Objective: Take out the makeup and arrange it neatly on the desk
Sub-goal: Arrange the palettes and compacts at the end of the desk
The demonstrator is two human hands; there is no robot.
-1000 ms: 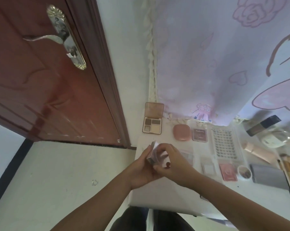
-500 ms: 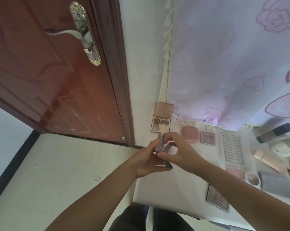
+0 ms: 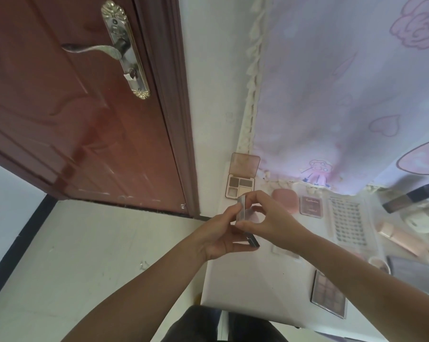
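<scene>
Both hands hold 1 small compact point(image 3: 243, 210) above the near-left part of the white desk point(image 3: 258, 287); the left hand point(image 3: 221, 236) has its grip clamped on the compact's left edge and underside; the right hand point(image 3: 270, 222) pinches its upper and lower edges between curled fingers and thumb; the compact stands on edge, partly hidden by the fingers. Beyond the compact, an open eyeshadow palette point(image 3: 242, 181) lies at the desk's far-left corner; right of the compact sit a pink case point(image 3: 286, 202), a small square palette point(image 3: 311, 206) and a lash tray point(image 3: 348, 222); nearer than the compact, towards the right, a larger palette point(image 3: 328, 296) lies flat on the desk.
</scene>
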